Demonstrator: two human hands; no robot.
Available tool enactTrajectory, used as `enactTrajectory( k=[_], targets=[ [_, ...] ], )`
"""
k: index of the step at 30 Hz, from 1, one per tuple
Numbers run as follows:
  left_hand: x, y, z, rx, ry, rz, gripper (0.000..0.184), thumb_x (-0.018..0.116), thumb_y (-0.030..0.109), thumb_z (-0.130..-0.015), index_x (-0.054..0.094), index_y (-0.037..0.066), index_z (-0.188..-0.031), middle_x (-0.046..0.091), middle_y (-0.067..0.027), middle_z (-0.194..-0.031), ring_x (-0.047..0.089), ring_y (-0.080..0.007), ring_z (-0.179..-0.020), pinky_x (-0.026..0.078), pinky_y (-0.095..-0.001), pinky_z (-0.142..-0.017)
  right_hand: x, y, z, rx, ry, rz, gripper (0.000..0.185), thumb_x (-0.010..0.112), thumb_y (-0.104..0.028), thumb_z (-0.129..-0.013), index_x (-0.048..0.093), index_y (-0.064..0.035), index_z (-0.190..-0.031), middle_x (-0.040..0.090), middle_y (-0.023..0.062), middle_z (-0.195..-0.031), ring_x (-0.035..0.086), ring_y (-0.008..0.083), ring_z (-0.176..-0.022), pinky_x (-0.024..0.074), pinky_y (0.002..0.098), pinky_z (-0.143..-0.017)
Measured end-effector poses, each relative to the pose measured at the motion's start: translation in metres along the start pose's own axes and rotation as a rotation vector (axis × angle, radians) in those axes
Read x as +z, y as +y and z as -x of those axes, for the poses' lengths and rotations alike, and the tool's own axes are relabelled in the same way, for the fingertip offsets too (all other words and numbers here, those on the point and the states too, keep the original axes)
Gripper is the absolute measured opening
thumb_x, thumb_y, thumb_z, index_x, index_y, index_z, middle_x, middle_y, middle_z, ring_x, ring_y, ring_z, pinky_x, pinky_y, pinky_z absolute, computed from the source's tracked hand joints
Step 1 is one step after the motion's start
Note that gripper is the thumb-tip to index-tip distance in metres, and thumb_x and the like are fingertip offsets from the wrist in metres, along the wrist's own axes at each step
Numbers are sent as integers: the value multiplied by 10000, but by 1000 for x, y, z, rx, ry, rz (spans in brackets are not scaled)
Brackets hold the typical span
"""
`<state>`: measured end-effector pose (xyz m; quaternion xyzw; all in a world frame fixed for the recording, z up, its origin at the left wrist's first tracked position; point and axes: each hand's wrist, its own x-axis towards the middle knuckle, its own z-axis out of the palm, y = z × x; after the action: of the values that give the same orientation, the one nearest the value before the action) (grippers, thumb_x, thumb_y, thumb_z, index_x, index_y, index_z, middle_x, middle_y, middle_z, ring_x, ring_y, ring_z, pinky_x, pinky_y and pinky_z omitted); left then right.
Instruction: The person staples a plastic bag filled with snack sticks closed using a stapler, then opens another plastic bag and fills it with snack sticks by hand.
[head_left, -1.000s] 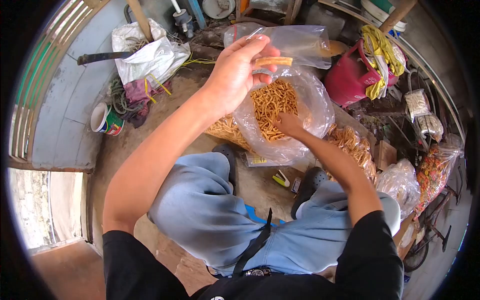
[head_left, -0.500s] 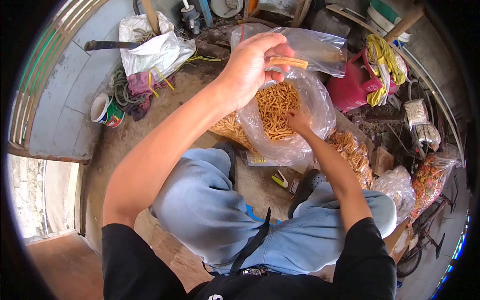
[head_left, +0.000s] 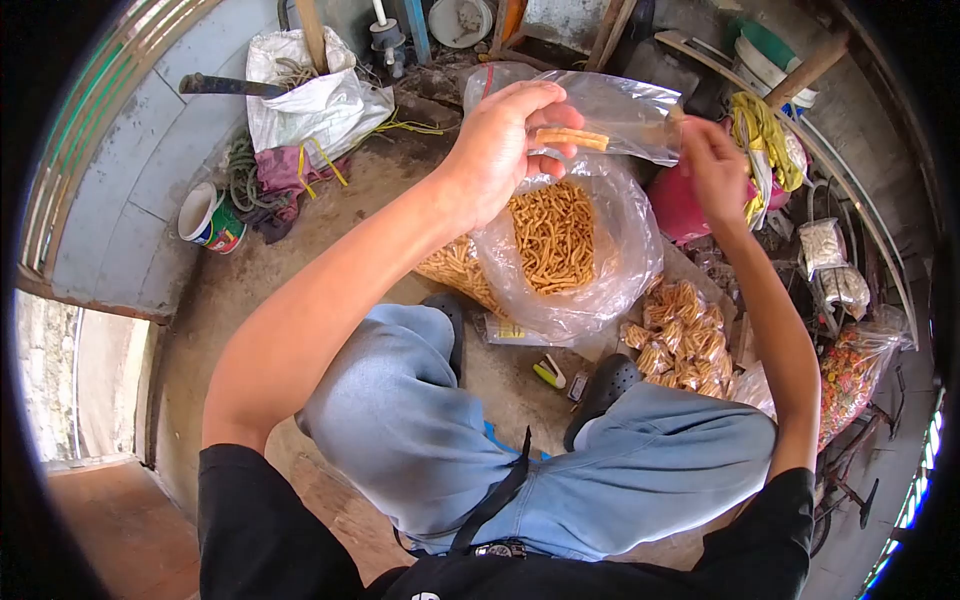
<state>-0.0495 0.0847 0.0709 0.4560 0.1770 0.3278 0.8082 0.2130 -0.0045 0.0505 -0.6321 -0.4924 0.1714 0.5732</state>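
My left hand (head_left: 515,135) is raised over the floor, its fingers curled round a clear plastic bag (head_left: 625,105) that stretches to the right. A few snack sticks (head_left: 572,138) lie inside this bag beside my fingers. My right hand (head_left: 712,165) is up at the bag's right end, blurred, with its fingers bent; whether it grips the plastic is unclear. Below both hands, a large open plastic bag (head_left: 630,235) holds a heap of brown snack sticks (head_left: 553,238). Another bag of sticks (head_left: 458,268) lies to its left, partly covered.
Small packed snack bundles (head_left: 685,335) are piled at the right. A green stapler (head_left: 549,371) lies on the floor near my foot. Behind my right hand stands a pink container (head_left: 675,205) with yellow cloth (head_left: 757,140). A bucket (head_left: 211,218) and white sack (head_left: 315,105) are at left.
My right hand has left the heap of sticks and moved up and right to the end of the raised bag. My left hand still holds the bag in nearly the same place.
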Motion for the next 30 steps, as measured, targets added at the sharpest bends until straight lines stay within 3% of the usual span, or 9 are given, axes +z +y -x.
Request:
enactTrajectory(
  k=[1,3,5,7,9,10,17,22,30],
  targets=[
    [1,1,0,8,-2,5,195,565,269,-897,541,102,-995,625,-75,-923,594,-180,-758,473,-319,-632,-13,-21,4,5,68,-84,193,607,-172,-913,656,-24,-1027,583,-31,-751,491,34,-635,390,170,-568],
    [2,0,-1,5,19,7,208,563,280,-898,535,102,-1004,624,-77,-933,588,-185,-750,473,-328,-637,-30,-45,20,-213,110,-121,183,585,-148,-926,638,-9,-1032,571,-21,-760,477,31,-628,377,163,-556],
    [1,-1,-1,9,22,24,213,561,282,-899,532,101,-1008,622,-79,-941,587,-186,-751,473,-331,-638,-38,-66,40,-399,88,9,205,497,-125,-961,594,47,-1012,556,34,-800,495,75,-697,412,216,-612],
    [3,-1,-2,12,26,39,218,560,284,-900,529,100,-1011,621,-82,-949,585,-187,-752,473,-335,-639,-43,-76,51,-414,79,85,154,520,-82,-944,591,48,-987,558,37,-825,500,81,-725,409,217,-637],
    [7,-1,-1,6,51,41,212,543,284,-911,527,100,-1017,620,-86,-958,582,-187,-750,474,-342,-639,-38,-83,56,-745,39,291,131,639,-54,-860,646,19,-969,598,33,-787,504,72,-661,401,203,-586],
    [8,-1,-1,7,47,39,212,543,284,-911,527,100,-1017,620,-86,-958,582,-187,-750,474,-342,-639,-31,-93,61,-684,35,334,130,676,-19,-815,666,21,-939,609,58,-800,510,91,-656,411,225,-590],
    [32,-6,6,-24,-39,-18,165,496,245,-954,526,108,-1042,632,-81,-1026,630,-202,-852,507,-326,-659,-13,-114,74,-548,-116,469,157,719,-35,-789,699,-5,-941,578,40,-775,511,87,-628,396,209,-529],
    [41,-15,7,27,-78,52,152,500,189,-953,527,96,-1070,633,-70,-1014,640,-204,-890,529,-349,-695,-7,-104,67,-284,-169,360,176,721,-150,-812,709,-7,-914,539,22,-772,477,73,-661,376,214,-567],
    [40,-13,8,45,-126,-27,140,547,121,-931,527,79,-1063,629,-97,-1054,637,-215,-946,545,-341,-773,6,-81,57,-263,-83,228,173,746,-135,-772,732,-101,-941,541,9,-917,490,73,-734,400,218,-610]
  ],
)
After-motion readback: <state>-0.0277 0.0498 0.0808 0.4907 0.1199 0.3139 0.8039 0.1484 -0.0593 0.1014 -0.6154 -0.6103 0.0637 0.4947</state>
